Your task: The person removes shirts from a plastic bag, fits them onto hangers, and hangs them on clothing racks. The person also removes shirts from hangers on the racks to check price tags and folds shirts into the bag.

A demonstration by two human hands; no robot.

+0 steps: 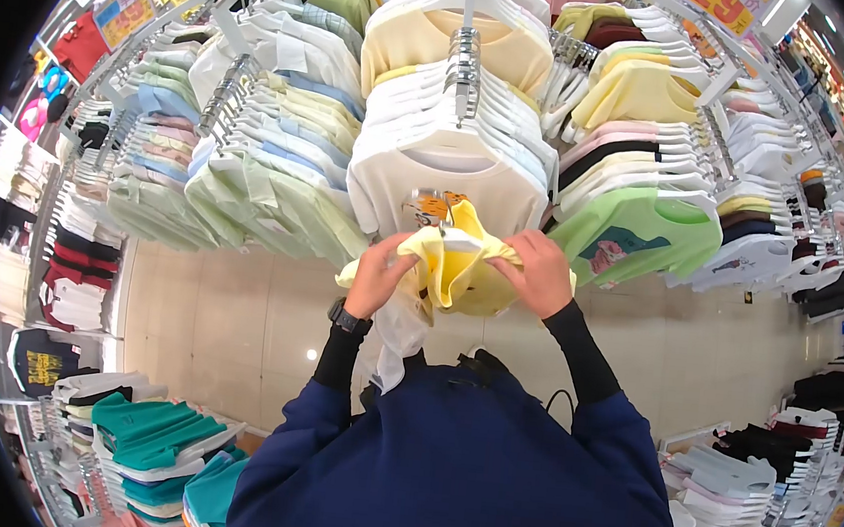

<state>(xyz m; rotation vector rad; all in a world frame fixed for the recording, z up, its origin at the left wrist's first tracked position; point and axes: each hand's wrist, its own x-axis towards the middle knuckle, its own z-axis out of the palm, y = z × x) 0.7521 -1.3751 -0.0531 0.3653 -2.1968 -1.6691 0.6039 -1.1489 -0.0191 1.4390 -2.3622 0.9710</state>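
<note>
A yellow shirt [481, 297] is stretched between my two hands in front of my chest, its neckline facing up. My left hand [379, 274], with a dark watch at the wrist, pinches the shirt's left shoulder. On the opposite shoulder, my right hand [541, 274] is closed around the fabric. Part of a white hanger [459, 238] shows at the neck opening. A whitish, see-through piece [397, 337], perhaps a plastic bag or thin cloth, hangs below my left hand. Just beyond the shirt hangs a white T-shirt [449, 181] with an orange print.
Racks surround me. Pale green shirts [277, 201] hang at front left, and a green T-shirt [645, 233] with a dark print at front right. Teal clothes [161, 431] sit behind my left side, grey ones [725, 471] behind my right. Tiled floor [227, 317] lies between racks.
</note>
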